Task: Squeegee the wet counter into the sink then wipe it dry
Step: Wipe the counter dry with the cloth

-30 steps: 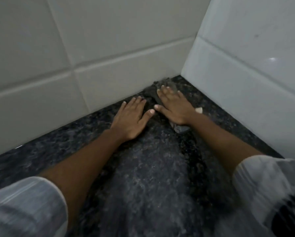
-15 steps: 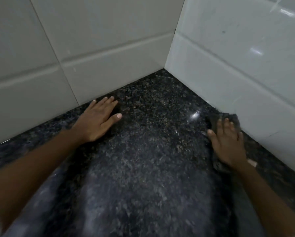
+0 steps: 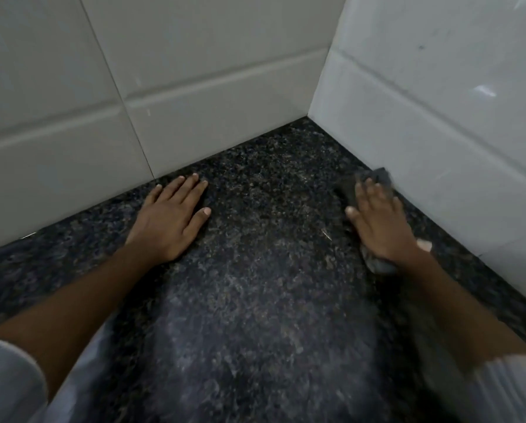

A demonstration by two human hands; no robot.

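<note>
A dark speckled granite counter [image 3: 261,270] runs into a corner between two white tiled walls. My left hand [image 3: 170,215] lies flat on the counter near the left wall, fingers spread, holding nothing. My right hand [image 3: 377,221] presses flat on a dark grey cloth [image 3: 374,178] close to the right wall. The cloth shows beyond the fingertips and behind the wrist; the rest is hidden under the palm. The right hand is motion-blurred. No sink or squeegee is in view.
A white tiled wall [image 3: 164,71] stands behind the left hand and another [image 3: 438,102] along the right; they meet at the far corner [image 3: 309,117]. A small pale scrap [image 3: 425,245] lies by my right wrist.
My right hand slid the cloth out of the corner and along the right wall, then a little forward again. My left hand stayed flat on the counter.
</note>
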